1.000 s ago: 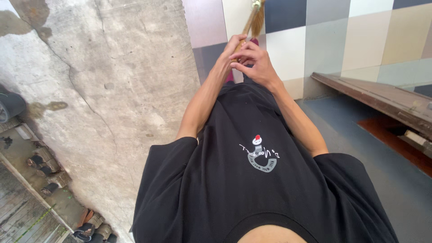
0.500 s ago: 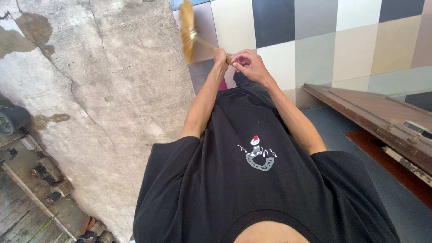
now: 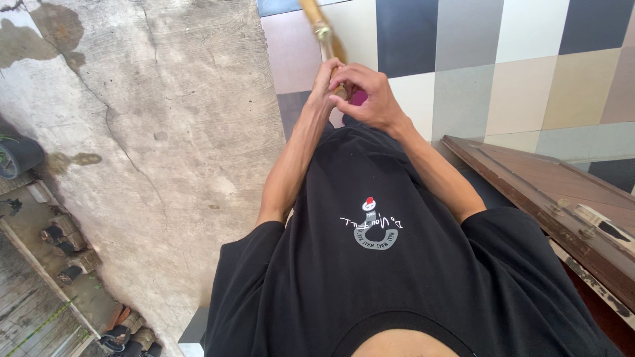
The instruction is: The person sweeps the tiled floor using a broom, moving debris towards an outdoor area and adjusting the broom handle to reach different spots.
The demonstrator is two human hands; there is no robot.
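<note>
Head view | left hand [image 3: 322, 82], right hand [image 3: 369, 92] clamped on broom handle [image 3: 323, 33]; axis points away, seemingly tilted left

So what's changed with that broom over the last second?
The broom swung: its straw head, out to the left half a second ago, now points nearly straight up out of the picture. Both hands, left hand and right hand, stay clasped on its handle, above the tiled floor.

Looking like a home's entrance: checkered tiled floor [image 3: 529, 59] meeting cracked concrete yard [image 3: 165, 132], wooden door [image 3: 549, 192] right of the tiles.
</note>
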